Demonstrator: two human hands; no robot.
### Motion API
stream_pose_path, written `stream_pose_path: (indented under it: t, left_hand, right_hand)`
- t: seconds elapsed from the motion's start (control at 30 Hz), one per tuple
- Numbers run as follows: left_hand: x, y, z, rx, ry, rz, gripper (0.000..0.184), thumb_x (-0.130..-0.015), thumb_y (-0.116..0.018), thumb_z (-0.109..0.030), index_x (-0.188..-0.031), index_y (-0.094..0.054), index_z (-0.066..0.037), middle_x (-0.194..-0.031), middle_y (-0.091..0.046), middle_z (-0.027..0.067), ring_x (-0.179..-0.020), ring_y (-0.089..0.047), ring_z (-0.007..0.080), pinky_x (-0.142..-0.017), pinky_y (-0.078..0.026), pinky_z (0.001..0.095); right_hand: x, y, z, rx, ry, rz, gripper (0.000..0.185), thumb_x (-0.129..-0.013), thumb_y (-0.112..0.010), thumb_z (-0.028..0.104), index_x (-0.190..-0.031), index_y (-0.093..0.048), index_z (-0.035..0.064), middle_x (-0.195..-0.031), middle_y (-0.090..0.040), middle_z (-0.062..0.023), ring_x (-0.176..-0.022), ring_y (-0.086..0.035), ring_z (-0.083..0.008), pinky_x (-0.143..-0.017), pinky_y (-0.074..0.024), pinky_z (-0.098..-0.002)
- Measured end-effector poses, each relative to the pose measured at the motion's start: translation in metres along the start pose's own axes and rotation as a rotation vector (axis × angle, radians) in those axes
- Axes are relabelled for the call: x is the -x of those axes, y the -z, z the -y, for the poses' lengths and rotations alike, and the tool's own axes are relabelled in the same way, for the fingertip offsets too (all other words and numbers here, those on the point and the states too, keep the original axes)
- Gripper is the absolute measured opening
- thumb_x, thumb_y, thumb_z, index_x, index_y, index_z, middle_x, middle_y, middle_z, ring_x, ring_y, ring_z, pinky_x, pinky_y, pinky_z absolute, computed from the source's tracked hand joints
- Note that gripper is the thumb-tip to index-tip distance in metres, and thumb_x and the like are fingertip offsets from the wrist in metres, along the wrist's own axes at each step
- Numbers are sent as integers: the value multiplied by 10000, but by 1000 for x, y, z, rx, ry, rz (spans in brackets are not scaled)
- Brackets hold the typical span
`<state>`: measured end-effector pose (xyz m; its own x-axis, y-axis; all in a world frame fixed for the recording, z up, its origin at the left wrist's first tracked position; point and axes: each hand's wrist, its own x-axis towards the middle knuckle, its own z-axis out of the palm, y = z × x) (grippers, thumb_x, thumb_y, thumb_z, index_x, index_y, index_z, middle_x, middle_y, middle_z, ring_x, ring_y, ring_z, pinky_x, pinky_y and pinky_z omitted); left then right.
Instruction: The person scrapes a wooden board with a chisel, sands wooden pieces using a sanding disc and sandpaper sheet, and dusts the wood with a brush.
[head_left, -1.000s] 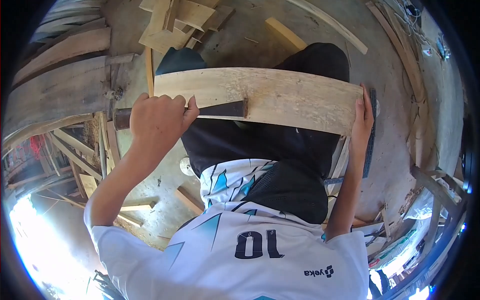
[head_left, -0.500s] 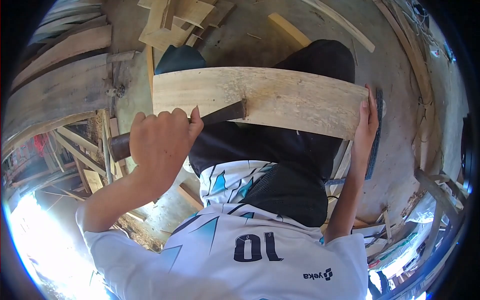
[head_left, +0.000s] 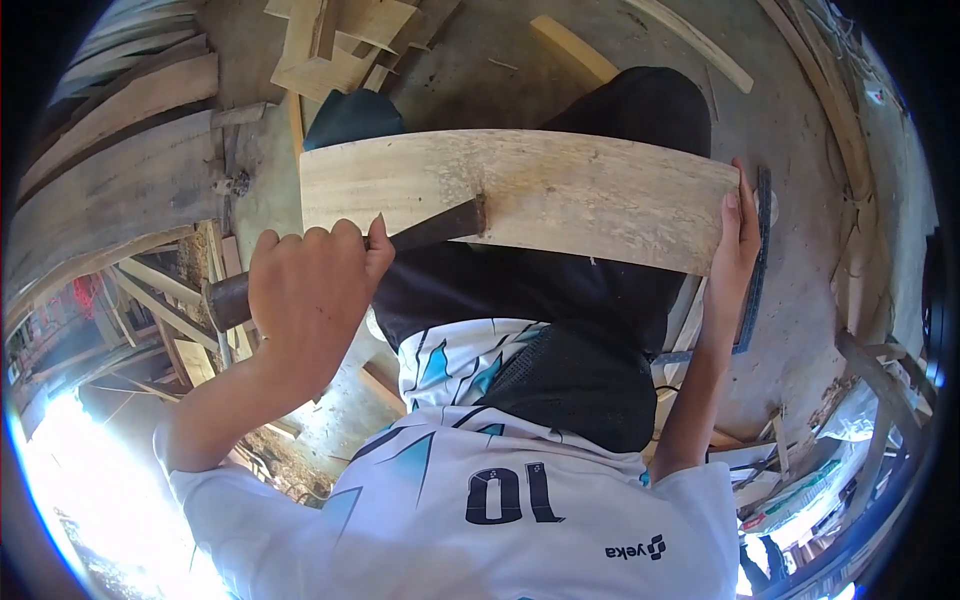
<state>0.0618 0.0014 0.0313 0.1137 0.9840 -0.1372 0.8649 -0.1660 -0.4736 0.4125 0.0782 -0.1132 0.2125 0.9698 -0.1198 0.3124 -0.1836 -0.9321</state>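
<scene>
My left hand [head_left: 312, 290] is closed round the handle of a dark metal tool [head_left: 435, 228], whose butt sticks out to the left of the fist. The tool slants up to the right, and its rusty end meets the face of a pale wooden board [head_left: 600, 195] near the middle. This long board, slightly curved along its far edge, lies across my legs. At its right end, my right hand [head_left: 735, 235] grips the edge, fingers pressed along it; the thumb's exact place is unclear.
Wood offcuts [head_left: 345, 45] are piled on the floor at the upper left. Large weathered planks [head_left: 130, 165] stand at the left. A loose strip [head_left: 575, 48] lies beyond my knees, and a dark angled bar [head_left: 760, 270] is just right of my right hand.
My left hand and the tool's butt have swung down toward my body, so the tool slants more steeply. The tool's far end stays near the same mark on the board.
</scene>
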Motion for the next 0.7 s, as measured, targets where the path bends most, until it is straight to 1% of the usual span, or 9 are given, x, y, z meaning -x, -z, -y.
stream_pose_path:
  t: [0.07, 0.4, 0.47, 0.7]
  left_hand:
    - [1, -2, 0, -31, 1, -41, 474, -911, -670, -386, -509, -611, -142, -448, -563, 60, -401, -546, 207, -558, -408, 329]
    - [7, -5, 0, -4, 30, -62, 485, -916, -661, -398, -507, -601, -144, -446, -555, 59, -403, -541, 198, -550, -391, 326]
    - [5, -3, 2, 26, 32, 38, 480, -958, -632, -392, -562, -633, -121, -476, -570, 71, -429, -572, 237, -592, -451, 357]
    - [0, -6, 5, 52, 9, -9, 474, -959, -635, -385, -571, -646, -113, -472, -564, 78, -420, -559, 240, -591, -448, 357]
  right_hand:
    - [-1, 0, -4, -44, 21, -11, 478, -1047, -531, 321, -1451, -550, 67, -1426, -586, -128, -1321, -530, -197, -1138, -349, -322]
    - [0, 0, -4, -38, 25, 1, 467, -1049, -530, 321, -1446, -557, 76, -1426, -585, -129, -1315, -536, -202, -1135, -356, -326]
    - [0, 0, -4, -39, 25, 0, 465, -1050, -530, 321, -1445, -559, 79, -1426, -585, -130, -1314, -538, -203, -1135, -357, -327]
    - [-1, 0, -3, -45, 17, -15, 457, -1051, -529, 322, -1441, -565, 86, -1427, -584, -131, -1310, -543, -207, -1132, -363, -330]
